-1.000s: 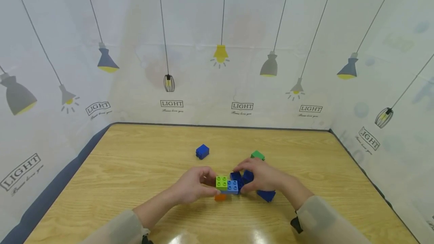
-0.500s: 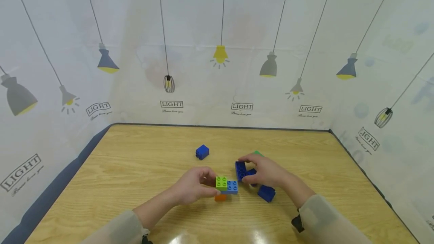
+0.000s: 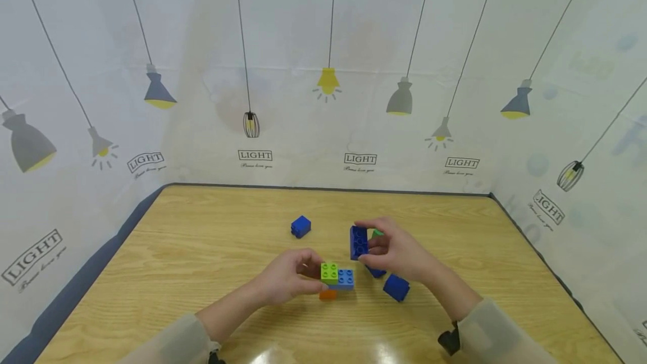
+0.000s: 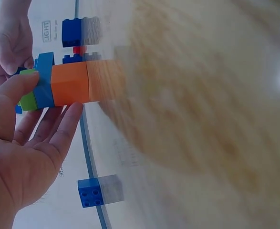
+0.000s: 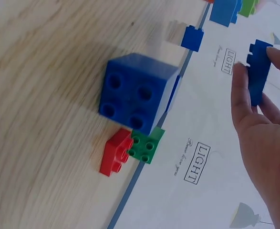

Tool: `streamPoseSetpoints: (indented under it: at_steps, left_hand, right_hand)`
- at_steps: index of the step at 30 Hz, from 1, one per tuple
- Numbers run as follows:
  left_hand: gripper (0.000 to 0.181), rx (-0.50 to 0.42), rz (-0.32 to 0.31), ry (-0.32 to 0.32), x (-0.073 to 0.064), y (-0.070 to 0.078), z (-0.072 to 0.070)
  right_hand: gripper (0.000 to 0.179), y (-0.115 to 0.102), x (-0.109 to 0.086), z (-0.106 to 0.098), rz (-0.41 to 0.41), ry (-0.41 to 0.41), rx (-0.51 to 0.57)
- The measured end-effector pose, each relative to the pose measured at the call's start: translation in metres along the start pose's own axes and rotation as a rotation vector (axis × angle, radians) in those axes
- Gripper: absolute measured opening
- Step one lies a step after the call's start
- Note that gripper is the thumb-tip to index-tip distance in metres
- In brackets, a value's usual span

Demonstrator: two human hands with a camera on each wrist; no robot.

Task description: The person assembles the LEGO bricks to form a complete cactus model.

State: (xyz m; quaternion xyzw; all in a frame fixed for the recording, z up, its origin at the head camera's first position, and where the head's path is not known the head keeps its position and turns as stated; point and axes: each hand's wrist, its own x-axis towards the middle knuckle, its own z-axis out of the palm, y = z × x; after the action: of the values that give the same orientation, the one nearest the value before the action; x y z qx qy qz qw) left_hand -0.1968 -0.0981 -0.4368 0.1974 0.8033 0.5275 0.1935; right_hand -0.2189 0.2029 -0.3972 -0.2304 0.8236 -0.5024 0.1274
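Note:
My left hand (image 3: 286,278) grips a small stack of toy building bricks standing on the table. A lime green brick (image 3: 329,273) sits on the left half of a light blue brick (image 3: 346,278); an orange brick (image 4: 70,84) is underneath. In the left wrist view, the thumb lies against the lime and light blue bricks, with fingers on the far side. To the right, my right hand (image 3: 401,249) pinches a long dark blue brick (image 3: 359,242) by its ends between thumb and finger, raised with its studded side facing left in the right wrist view.
Two dark blue bricks lie below the right hand, one a nearer brick (image 3: 396,287), the other a partly covered brick (image 3: 376,272). Another blue brick (image 3: 301,227) sits farther back. A green brick (image 5: 148,145) and a red brick (image 5: 116,153) lie together. A printed wall sheet (image 3: 303,128) rises behind the table.
My right hand has lifted the long dark blue brick away from the stack, up and slightly right, from among the other blue bricks. The left hand and stack have stayed in place.

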Motion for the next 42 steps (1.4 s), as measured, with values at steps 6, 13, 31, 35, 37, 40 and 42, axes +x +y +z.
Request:
streamPoseSetpoints:
  at_steps: [6,13,31,35,37,40,42]
  left_hand:
    - [0.033,0.005,-0.004,0.002,-0.001,0.001,0.0]
    - [0.03,-0.002,-0.004,-0.004,-0.001,0.001,0.0]
    - [0.026,0.021,0.017,-0.005,-0.002,-0.001,-0.002]
    - [0.026,0.017,0.033,-0.002,-0.002,-0.001,-0.002]
    - [0.026,0.015,0.038,0.0,-0.002,-0.001,-0.002]
    - [0.026,0.011,0.034,0.0,-0.003,0.0,-0.001]
    - [0.027,0.009,0.029,0.0,-0.003,0.001,-0.002]
  right_hand:
    - [0.072,-0.007,0.0,0.007,-0.031,-0.015,0.04]
    - [0.071,-0.012,-0.001,0.01,-0.046,-0.017,0.026]
    - [0.077,-0.009,-0.004,0.009,0.019,-0.056,0.304]
    - [0.075,-0.01,-0.005,0.009,0.023,-0.056,0.268]
    - [0.073,-0.01,-0.004,0.009,0.023,-0.057,0.253]
    - [0.074,-0.011,-0.004,0.009,0.027,-0.067,0.265]
    - [0.075,-0.012,-0.004,0.009,0.038,-0.07,0.279]
